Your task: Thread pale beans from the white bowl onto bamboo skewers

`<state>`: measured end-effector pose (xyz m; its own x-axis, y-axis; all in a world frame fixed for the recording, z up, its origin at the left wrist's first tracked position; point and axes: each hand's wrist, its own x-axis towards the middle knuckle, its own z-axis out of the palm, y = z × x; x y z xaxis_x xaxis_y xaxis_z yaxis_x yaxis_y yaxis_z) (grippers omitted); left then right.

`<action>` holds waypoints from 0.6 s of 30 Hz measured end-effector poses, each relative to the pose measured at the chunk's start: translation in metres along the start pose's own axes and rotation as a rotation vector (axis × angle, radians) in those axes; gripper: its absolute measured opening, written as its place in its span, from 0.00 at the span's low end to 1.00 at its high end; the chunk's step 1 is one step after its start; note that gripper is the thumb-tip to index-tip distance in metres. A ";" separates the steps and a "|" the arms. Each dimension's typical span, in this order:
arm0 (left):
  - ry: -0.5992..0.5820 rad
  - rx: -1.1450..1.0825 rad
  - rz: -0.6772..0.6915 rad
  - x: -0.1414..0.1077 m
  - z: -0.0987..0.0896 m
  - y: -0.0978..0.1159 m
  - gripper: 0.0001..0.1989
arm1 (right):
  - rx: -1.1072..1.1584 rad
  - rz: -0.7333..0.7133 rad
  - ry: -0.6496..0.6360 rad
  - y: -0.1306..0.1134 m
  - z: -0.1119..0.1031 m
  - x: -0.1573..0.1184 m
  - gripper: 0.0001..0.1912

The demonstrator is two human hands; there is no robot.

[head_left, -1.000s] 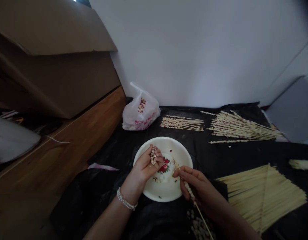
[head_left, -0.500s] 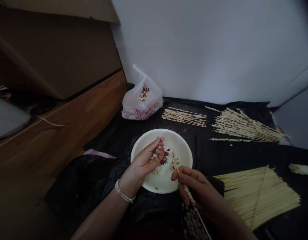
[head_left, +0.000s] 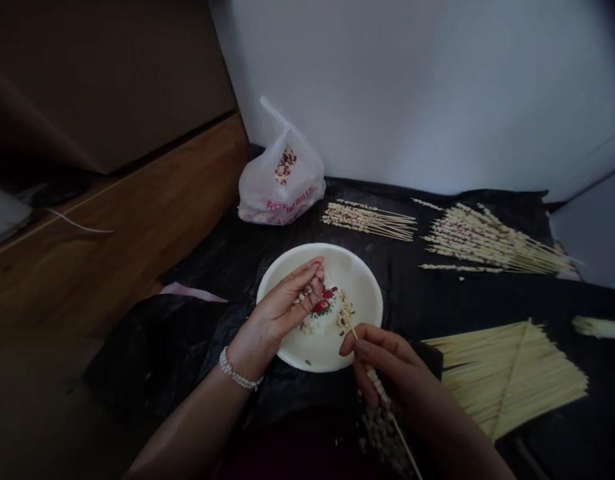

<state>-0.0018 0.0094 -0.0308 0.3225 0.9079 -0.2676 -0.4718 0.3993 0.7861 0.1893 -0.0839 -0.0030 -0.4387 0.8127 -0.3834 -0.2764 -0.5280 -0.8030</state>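
My left hand (head_left: 292, 300) is turned palm up over a white bowl (head_left: 370, 300), fingers curled around several small pale and dark-red kernels (head_left: 303, 293). Its thumb and fingertips are pressed together near the tip of a thin wooden skewer (head_left: 406, 445). My right hand (head_left: 387, 357) is closed on this skewer by the bowl's near right rim. Pale kernels are threaded on the skewer's middle, below my right fingers. More loose kernels (head_left: 343, 313) lie in the bowl, around a red flower print. What exactly the left fingertips pinch is too small to tell.
Behind the bowl stands a white plastic bag (head_left: 282, 183) with kernels inside. Threaded skewers lie in a small bunch (head_left: 367, 220) and a larger pile (head_left: 487, 240). Bare skewers (head_left: 512, 373) are spread at right on black plastic sheeting (head_left: 387, 273). A cardboard box (head_left: 112, 73) stands left.
The view has tilted and shifted slightly, so everything sits a little higher. My left fingers have loosened somewhat, showing more kernels in the palm. The right hand keeps the skewer.
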 end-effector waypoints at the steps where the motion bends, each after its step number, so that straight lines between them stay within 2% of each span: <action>1: -0.007 0.024 0.024 0.000 -0.001 -0.001 0.17 | -0.002 0.001 -0.001 -0.001 0.000 0.000 0.12; 4: -0.024 0.041 0.046 -0.001 -0.002 -0.002 0.18 | -0.017 -0.009 -0.001 -0.001 0.001 0.000 0.13; 11: -0.019 -0.020 -0.057 0.003 -0.003 0.000 0.14 | -0.029 0.048 -0.018 -0.004 0.003 -0.001 0.14; 18: -0.036 0.032 0.067 -0.001 -0.002 -0.003 0.18 | -0.010 0.016 -0.002 -0.003 0.003 -0.001 0.13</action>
<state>-0.0019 0.0076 -0.0339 0.3205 0.9271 -0.1944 -0.4668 0.3331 0.8192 0.1881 -0.0840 0.0017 -0.4448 0.8036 -0.3953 -0.2606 -0.5384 -0.8014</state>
